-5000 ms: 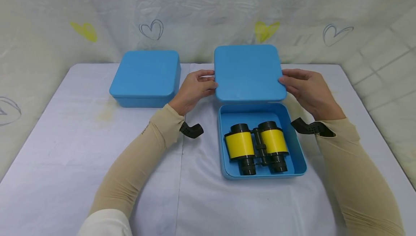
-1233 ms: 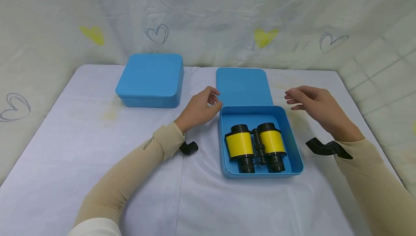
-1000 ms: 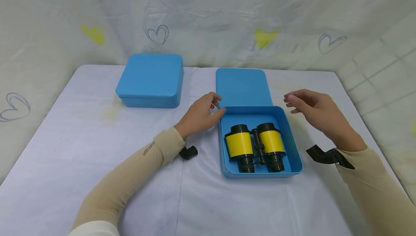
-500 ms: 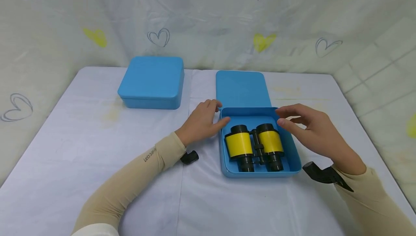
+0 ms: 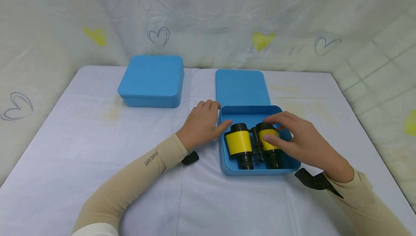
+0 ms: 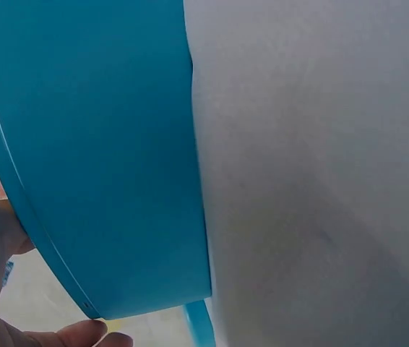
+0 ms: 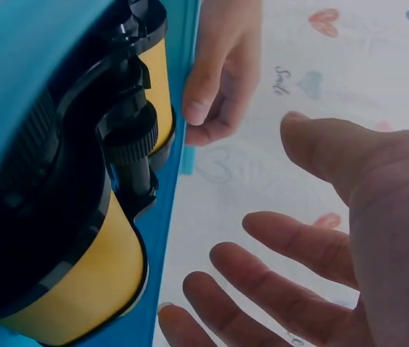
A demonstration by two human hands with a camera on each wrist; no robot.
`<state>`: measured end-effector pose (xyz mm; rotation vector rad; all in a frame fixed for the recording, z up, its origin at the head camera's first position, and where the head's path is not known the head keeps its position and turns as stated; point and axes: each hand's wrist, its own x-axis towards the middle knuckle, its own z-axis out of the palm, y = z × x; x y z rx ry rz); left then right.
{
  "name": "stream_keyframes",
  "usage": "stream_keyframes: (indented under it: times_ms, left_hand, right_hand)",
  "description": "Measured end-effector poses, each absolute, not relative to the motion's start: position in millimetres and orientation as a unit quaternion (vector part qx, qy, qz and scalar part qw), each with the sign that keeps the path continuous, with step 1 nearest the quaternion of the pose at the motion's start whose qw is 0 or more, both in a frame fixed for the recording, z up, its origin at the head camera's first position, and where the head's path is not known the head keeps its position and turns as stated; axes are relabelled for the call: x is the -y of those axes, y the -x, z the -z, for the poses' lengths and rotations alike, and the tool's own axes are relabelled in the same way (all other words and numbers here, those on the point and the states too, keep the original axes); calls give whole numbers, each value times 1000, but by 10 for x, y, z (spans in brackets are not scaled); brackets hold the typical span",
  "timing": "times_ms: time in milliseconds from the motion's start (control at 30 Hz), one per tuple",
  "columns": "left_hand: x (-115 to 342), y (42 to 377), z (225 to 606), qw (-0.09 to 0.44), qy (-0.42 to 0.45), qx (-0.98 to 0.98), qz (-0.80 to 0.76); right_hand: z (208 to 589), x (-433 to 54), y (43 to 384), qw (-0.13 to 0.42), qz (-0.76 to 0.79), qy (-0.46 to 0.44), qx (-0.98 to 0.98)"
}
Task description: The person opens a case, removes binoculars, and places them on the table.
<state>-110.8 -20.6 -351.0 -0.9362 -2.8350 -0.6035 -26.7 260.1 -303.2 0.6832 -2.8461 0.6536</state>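
Note:
Black binoculars with yellow barrel bands (image 5: 238, 144) lie in an uncovered blue box (image 5: 227, 172). My left hand (image 5: 199, 124) is at the box's back left corner. Its thumb reaches over the rim, and its fingertips (image 6: 82, 331) are right at the corner in the left wrist view. My right hand (image 5: 303, 144) is over the box's right side, thumb and index finger overlapping the right barrel. The right wrist view shows this hand's fingers (image 7: 248, 267) spread, with a gap between them and the binoculars (image 7: 89, 282).
A blue lid (image 5: 242, 88) lies flat behind the uncovered box. At the back left stands a second blue box (image 5: 152, 75), covered. Both are on the white-clothed table (image 5: 146, 200), and a patterned sheet (image 5: 208, 19) hangs behind.
Five seconds ago both hands held the lid above the table; now it lies behind the box. The right hand has since moved down and left to the binoculars, the left hand slightly forward.

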Motion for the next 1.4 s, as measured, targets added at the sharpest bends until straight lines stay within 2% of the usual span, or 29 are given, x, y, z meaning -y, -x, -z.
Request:
stream_keyframes:
  times_ms: [233,500,600,900,1133,1400]
  left_hand:
    - [199,1022,3487,116,313,932,139]
    - [182,981,3470,96,313,938,113]
    - [174,962,3469,95,312,940,100]
    - [151,920,3439,88,313,942,87]
    - [143,890,3433,102,311,942,71]
    - [137,889,3457,120,311,940,77]
  right_hand:
    - [3068,-2560,249,48,-199,-252,946]
    - [3078,-2558,220,-29,-182,-232,955]
    - [3073,-2559,212,-41,-178,-231,956]
    - [3118,-2545,210,-34,-165,-246,955]
    - [3189,-2541,239,7,-145,-273,951]
    - [3236,-2505,221,23,-98,-287,953]
